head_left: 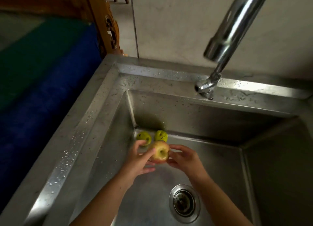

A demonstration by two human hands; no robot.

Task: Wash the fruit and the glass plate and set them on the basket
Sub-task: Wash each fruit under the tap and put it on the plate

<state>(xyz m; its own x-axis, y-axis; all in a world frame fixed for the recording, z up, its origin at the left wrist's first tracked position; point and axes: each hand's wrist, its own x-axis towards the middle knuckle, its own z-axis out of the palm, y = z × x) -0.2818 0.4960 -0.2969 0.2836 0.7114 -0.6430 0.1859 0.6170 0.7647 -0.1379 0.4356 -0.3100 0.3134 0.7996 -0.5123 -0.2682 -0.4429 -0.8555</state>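
Both my hands hold a yellow-red apple [160, 152] low inside the steel sink [220, 166]. My left hand [138, 159] cups it from the left and below. Fingertips of my right hand [183, 158] touch its right side. Two green apples [144, 137] [160, 135] lie on the sink floor in the far left corner, just behind my hands. The left one is partly hidden by my left fingers. No glass plate and no basket are in view.
A chrome faucet [225, 44] reaches over the sink from the upper right; no water runs from its spout [205, 88]. The drain [184, 203] lies near the front. Wet steel rim [81, 141] runs along the left, with blue and green fabric [42, 73] and carved wood beyond.
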